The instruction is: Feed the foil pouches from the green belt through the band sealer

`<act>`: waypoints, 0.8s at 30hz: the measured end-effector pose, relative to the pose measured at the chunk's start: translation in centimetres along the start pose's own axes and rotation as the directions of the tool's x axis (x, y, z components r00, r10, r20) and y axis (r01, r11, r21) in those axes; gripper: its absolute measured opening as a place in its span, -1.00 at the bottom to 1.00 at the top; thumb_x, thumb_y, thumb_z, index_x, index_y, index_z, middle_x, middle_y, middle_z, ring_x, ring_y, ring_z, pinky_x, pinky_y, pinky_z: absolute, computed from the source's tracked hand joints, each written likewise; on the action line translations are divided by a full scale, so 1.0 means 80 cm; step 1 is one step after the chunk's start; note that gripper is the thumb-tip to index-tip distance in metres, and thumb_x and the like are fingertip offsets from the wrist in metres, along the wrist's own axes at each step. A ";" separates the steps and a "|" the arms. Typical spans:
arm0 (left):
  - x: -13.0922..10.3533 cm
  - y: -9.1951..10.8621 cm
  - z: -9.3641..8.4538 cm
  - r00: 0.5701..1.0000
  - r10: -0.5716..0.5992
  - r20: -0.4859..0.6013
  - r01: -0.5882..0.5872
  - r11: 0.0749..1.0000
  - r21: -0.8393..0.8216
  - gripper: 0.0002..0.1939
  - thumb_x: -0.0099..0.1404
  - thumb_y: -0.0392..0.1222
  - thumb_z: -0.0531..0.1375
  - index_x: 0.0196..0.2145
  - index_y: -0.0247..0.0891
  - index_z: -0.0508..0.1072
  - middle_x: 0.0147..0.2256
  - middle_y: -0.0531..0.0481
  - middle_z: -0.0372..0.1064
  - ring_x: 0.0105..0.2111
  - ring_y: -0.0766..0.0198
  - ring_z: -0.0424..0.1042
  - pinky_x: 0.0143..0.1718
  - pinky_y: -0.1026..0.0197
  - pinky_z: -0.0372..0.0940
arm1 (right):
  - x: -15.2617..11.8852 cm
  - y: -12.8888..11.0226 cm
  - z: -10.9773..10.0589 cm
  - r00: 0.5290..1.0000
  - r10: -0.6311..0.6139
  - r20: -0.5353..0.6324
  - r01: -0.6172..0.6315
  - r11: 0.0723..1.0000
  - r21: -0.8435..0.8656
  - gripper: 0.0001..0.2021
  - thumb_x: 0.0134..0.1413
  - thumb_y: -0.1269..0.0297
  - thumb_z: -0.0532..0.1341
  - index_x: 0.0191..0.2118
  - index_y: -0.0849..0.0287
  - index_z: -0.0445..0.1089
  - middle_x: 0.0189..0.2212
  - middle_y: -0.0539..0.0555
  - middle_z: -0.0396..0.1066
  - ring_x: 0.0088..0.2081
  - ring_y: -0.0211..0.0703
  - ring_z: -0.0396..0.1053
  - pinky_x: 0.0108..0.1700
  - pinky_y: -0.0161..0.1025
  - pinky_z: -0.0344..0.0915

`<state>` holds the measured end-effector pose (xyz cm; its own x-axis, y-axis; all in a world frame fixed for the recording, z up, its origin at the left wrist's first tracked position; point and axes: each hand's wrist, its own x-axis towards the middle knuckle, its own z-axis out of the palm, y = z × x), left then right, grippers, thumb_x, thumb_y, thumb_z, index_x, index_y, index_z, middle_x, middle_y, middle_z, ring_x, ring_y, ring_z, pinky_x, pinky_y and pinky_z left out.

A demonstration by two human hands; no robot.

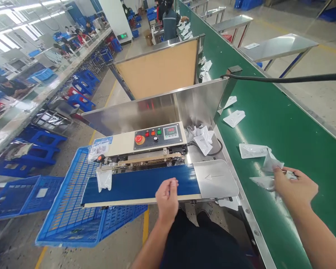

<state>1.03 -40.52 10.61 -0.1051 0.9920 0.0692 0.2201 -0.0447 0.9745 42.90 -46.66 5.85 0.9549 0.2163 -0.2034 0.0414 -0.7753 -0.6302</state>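
My left hand (168, 198) is held over the front edge of the sealing machine's blue belt (151, 183), its fingers curled together; whether something small is between them is hidden. My right hand (295, 186) pinches white pouches (271, 163) above the green conveyor (271, 116). Another white pouch (252, 151) lies just left of that hand. At the left end of the blue belt, a pouch (104, 180) hangs from the sealing mechanism. A pile of pouches (204, 140) rests beside the control panel (158, 136).
A blue crate (56, 209) stands under the belt's left end. Upright metal panels (156, 112) rise behind the machine. A black cable (285, 79) crosses over the conveyor. Further back, a person (169, 24) works beside the conveyor, and several others sit along the left bench.
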 end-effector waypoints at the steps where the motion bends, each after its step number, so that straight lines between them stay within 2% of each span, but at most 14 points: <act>1: 0.001 0.005 0.018 0.996 0.059 0.072 -0.060 0.998 0.012 -0.58 0.52 0.18 0.30 -0.13 -0.24 0.75 -0.18 -0.23 0.72 -0.18 0.01 0.71 -0.07 0.00 0.63 | -0.028 -0.021 -0.010 0.998 -0.056 -0.001 0.056 0.997 0.051 -0.53 0.06 -0.04 0.43 -0.07 0.28 0.69 -0.63 0.05 0.36 -0.54 -0.05 0.29 -0.35 -0.09 0.29; 3: 0.005 0.016 0.053 0.965 0.160 0.209 -0.167 0.986 0.019 -0.62 0.53 0.13 0.30 -0.03 -0.21 0.75 -0.04 -0.26 0.72 -0.02 -0.06 0.70 0.10 -0.06 0.59 | -0.090 -0.055 -0.023 0.978 -0.203 0.039 0.198 0.975 0.100 -0.51 -0.01 -0.12 0.44 -0.15 0.24 0.68 -0.67 0.02 0.34 -0.54 -0.06 0.29 -0.38 -0.12 0.27; 4: 0.007 0.021 0.069 0.944 0.192 0.268 -0.202 0.979 0.008 -0.61 0.51 0.12 0.31 0.04 -0.21 0.74 0.04 -0.27 0.70 0.05 -0.09 0.68 0.16 -0.08 0.56 | -0.121 -0.068 -0.025 0.955 -0.277 0.102 0.262 0.955 0.135 -0.50 -0.04 -0.17 0.44 -0.21 0.21 0.66 -0.69 0.00 0.32 -0.56 -0.07 0.27 -0.42 -0.14 0.25; 5: 0.010 0.025 0.083 0.925 0.211 0.317 -0.219 0.976 -0.012 -0.58 0.50 0.12 0.32 0.10 -0.22 0.72 0.08 -0.27 0.69 0.09 -0.11 0.67 0.20 -0.09 0.53 | -0.150 -0.078 -0.023 0.910 -0.363 0.202 0.327 0.926 0.191 -0.49 -0.04 -0.23 0.43 -0.25 0.18 0.65 -0.70 -0.01 0.31 -0.58 -0.10 0.26 -0.45 -0.16 0.22; 6: 0.013 0.028 0.093 0.908 0.214 0.360 -0.216 0.976 -0.035 -0.56 0.50 0.13 0.32 0.12 -0.23 0.72 0.09 -0.27 0.69 0.08 -0.11 0.66 0.19 -0.07 0.53 | -0.176 -0.085 -0.019 0.840 -0.448 0.304 0.378 0.887 0.264 -0.48 -0.04 -0.27 0.42 -0.28 0.16 0.64 -0.69 -0.02 0.32 -0.58 -0.13 0.24 -0.47 -0.18 0.21; 8: 0.019 0.031 0.104 0.899 0.187 0.396 -0.170 0.982 -0.076 -0.54 0.56 0.16 0.24 0.05 -0.25 0.74 -0.04 -0.23 0.73 -0.07 -0.04 0.68 0.06 0.02 0.56 | -0.214 -0.093 -0.008 0.688 -0.567 0.453 0.416 0.819 0.395 -0.47 -0.01 -0.31 0.40 -0.32 0.15 0.63 -0.63 0.00 0.39 -0.57 -0.16 0.25 -0.47 -0.21 0.23; 9: 0.022 0.030 0.104 0.907 0.158 0.389 -0.131 0.987 -0.095 -0.51 0.59 0.17 0.19 -0.01 -0.26 0.75 -0.13 -0.21 0.73 -0.16 0.01 0.67 -0.04 0.07 0.56 | -0.225 -0.094 -0.002 0.640 -0.590 0.492 0.406 0.803 0.436 -0.46 0.01 -0.32 0.40 -0.30 0.15 0.64 -0.59 0.01 0.43 -0.55 -0.16 0.27 -0.46 -0.22 0.24; 10: 0.024 0.028 0.102 0.920 0.123 0.373 -0.086 0.990 -0.113 -0.47 0.62 0.19 0.14 -0.07 -0.28 0.76 -0.20 -0.18 0.71 -0.24 0.06 0.63 -0.13 0.12 0.53 | -0.232 -0.094 0.004 0.624 -0.589 0.514 0.384 0.803 0.455 -0.45 0.02 -0.31 0.39 -0.25 0.15 0.66 -0.56 0.02 0.46 -0.53 -0.16 0.28 -0.46 -0.22 0.25; 13: 0.026 0.019 0.090 0.948 0.038 0.315 0.013 0.987 -0.158 -0.41 0.59 0.25 0.15 -0.17 -0.31 0.74 -0.32 -0.14 0.64 -0.37 0.14 0.51 -0.30 0.19 0.43 | -0.236 -0.093 0.018 0.647 -0.501 0.575 0.309 0.861 0.404 -0.35 0.00 -0.33 0.40 -0.06 0.18 0.68 -0.62 -0.03 0.37 -0.59 -0.18 0.18 -0.52 -0.23 0.15; 14: 0.025 0.016 0.087 0.952 0.022 0.306 0.032 0.985 -0.171 -0.41 0.57 0.27 0.17 -0.18 -0.32 0.74 -0.33 -0.14 0.63 -0.38 0.15 0.48 -0.31 0.20 0.41 | -0.235 -0.093 0.022 0.649 -0.477 0.593 0.299 0.876 0.378 -0.34 -0.02 -0.34 0.41 -0.07 0.18 0.67 -0.67 -0.07 0.28 -0.62 -0.21 0.11 -0.55 -0.24 0.08; 16: 0.023 0.009 0.083 0.952 -0.003 0.306 0.066 0.979 -0.194 -0.40 0.54 0.29 0.20 -0.20 -0.33 0.73 -0.36 -0.13 0.59 -0.38 0.16 0.44 -0.32 0.20 0.39 | -0.233 -0.093 0.031 0.617 -0.462 0.638 0.300 0.887 0.352 -0.36 -0.07 -0.37 0.42 -0.17 0.17 0.65 -0.74 -0.14 0.10 -0.65 -0.26 -0.02 -0.56 -0.26 -0.06; 18: 0.022 0.003 0.085 0.949 -0.045 0.313 0.110 0.975 -0.193 -0.38 0.50 0.33 0.22 -0.32 -0.32 0.68 -0.45 -0.07 0.49 -0.42 0.20 0.35 -0.37 0.22 0.32 | -0.228 -0.092 0.037 0.594 -0.462 0.658 0.290 0.886 0.361 -0.39 -0.08 -0.38 0.43 -0.25 0.15 0.60 -0.75 -0.16 0.03 -0.66 -0.30 -0.07 -0.56 -0.28 -0.14; 21: 0.030 -0.009 0.092 0.936 -0.203 0.286 0.252 0.956 -0.148 -0.31 0.35 0.41 0.30 -0.63 -0.22 0.36 -0.62 0.10 0.09 -0.52 0.32 0.06 -0.48 0.26 0.04 | -0.210 -0.093 0.046 0.612 -0.366 0.701 0.155 0.925 0.348 -0.43 -0.13 -0.32 0.50 -0.27 0.12 0.55 -0.73 -0.15 0.13 -0.66 -0.28 0.02 -0.58 -0.28 -0.07; 24: 0.046 -0.021 0.102 0.876 -0.406 0.260 0.454 0.877 -0.158 -0.25 0.17 0.41 0.41 -0.68 -0.14 0.09 -0.65 0.20 -0.17 -0.55 0.39 -0.14 -0.50 0.25 -0.17 | -0.181 -0.101 0.058 0.606 -0.226 0.763 -0.049 0.946 0.319 -0.51 -0.17 -0.17 0.58 -0.29 0.10 0.52 -0.63 -0.03 0.37 -0.61 -0.16 0.28 -0.55 -0.25 0.19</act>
<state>8.22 -35.79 7.52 0.0703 0.9178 -0.3908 -0.0080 0.3923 0.9198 27.38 -40.74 10.41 0.3452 0.7589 -0.5522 -0.1015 -0.5547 -0.8258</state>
